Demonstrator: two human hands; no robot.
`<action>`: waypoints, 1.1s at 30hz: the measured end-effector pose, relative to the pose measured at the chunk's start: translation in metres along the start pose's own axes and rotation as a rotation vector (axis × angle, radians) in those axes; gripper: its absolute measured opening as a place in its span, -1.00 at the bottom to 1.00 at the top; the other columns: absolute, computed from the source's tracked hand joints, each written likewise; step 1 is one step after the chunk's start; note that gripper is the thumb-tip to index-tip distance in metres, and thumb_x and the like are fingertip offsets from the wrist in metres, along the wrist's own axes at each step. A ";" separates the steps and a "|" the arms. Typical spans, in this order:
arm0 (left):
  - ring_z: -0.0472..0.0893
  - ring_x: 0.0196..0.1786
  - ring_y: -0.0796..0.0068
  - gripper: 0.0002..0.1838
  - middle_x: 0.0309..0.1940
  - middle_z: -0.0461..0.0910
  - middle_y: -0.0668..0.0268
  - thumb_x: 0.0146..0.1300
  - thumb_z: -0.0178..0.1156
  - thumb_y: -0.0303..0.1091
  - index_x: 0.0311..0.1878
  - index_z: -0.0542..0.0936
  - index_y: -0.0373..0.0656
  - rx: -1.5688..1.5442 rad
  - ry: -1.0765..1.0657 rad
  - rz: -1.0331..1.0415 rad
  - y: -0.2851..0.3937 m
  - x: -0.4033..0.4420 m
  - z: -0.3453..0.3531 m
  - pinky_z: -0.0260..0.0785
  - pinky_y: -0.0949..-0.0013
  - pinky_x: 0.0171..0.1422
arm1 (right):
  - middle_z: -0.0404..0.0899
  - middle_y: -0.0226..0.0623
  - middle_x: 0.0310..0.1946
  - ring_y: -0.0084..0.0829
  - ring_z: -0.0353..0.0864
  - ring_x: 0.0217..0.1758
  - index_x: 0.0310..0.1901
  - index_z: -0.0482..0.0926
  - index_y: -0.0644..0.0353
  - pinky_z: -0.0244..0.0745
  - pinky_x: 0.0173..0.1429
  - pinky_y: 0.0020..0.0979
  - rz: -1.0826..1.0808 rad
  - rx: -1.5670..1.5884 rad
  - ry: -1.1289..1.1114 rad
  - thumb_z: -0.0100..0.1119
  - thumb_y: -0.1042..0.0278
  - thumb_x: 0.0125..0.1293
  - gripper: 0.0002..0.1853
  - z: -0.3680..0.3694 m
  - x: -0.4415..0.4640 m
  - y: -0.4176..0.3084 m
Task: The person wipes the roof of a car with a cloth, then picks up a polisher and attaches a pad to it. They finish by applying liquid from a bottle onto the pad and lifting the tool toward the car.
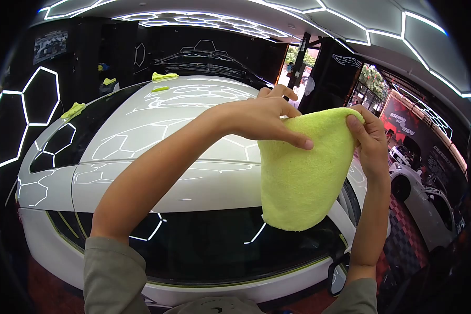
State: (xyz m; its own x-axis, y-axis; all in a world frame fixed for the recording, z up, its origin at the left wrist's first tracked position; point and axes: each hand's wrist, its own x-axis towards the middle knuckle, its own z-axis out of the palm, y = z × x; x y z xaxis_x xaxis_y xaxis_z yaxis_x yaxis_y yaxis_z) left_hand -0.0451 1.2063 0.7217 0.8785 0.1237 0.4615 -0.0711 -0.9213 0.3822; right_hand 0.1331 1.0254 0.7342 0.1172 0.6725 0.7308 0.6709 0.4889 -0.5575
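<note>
A yellow-green microfibre cloth (pixel 306 172) hangs in front of me, above the side of a white car (pixel 209 183). My left hand (pixel 269 118) is at its upper left edge, with the thumb lying on the near face and the other fingers partly behind the top edge. At the upper right corner, my right hand (pixel 369 133) pinches the cloth between thumb and fingers. The cloth's lower edge hangs loose over the dark side window (pixel 220 243).
More yellow-green cloths lie on the car, one on the roof's far edge (pixel 165 77) and one on the dark glass at left (pixel 73 110). A green pad (pixel 160 89) rests on the roof. Another car (pixel 424 199) stands at right, beyond a checkered floor (pixel 403 235).
</note>
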 end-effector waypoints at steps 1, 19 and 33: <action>0.14 0.43 -0.13 -0.23 0.31 0.23 -0.03 -0.03 0.36 0.32 0.06 0.66 -0.16 -0.002 0.001 0.005 -0.013 -0.003 0.003 0.24 -0.25 0.28 | 0.57 -0.49 -0.47 -0.75 0.48 -0.40 -0.24 0.63 0.28 0.32 -0.28 -0.65 0.000 -0.006 0.001 0.15 0.23 0.40 -0.75 -0.008 0.000 0.003; 0.67 -0.33 0.32 -0.45 -0.37 0.67 0.09 0.07 0.40 0.01 -0.11 0.65 -0.34 0.119 0.124 0.077 0.007 -0.022 -0.054 0.51 0.23 -0.07 | 0.64 -0.36 -0.25 -0.61 0.61 -0.26 0.06 0.53 0.32 0.53 -0.12 -0.55 0.109 0.190 0.005 0.25 0.41 0.30 -0.68 -0.033 -0.006 0.039; 0.67 -0.11 0.26 -0.41 0.01 0.56 0.06 0.20 0.26 -0.30 0.29 0.30 -0.06 0.121 0.526 -0.295 -0.088 -0.045 -0.007 0.51 0.25 0.00 | 0.48 0.05 0.17 -0.10 0.58 0.15 0.30 0.29 0.38 0.54 0.19 -0.08 0.466 1.097 0.403 0.06 0.18 0.32 -0.40 0.040 -0.159 0.101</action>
State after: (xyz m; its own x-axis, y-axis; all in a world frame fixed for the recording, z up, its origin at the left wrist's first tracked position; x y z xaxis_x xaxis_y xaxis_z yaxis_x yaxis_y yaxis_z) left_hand -0.0817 1.2842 0.6727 0.4999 0.5166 0.6952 0.2202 -0.8521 0.4749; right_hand 0.1533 0.9901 0.5455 0.5238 0.7825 0.3367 -0.4322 0.5847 -0.6865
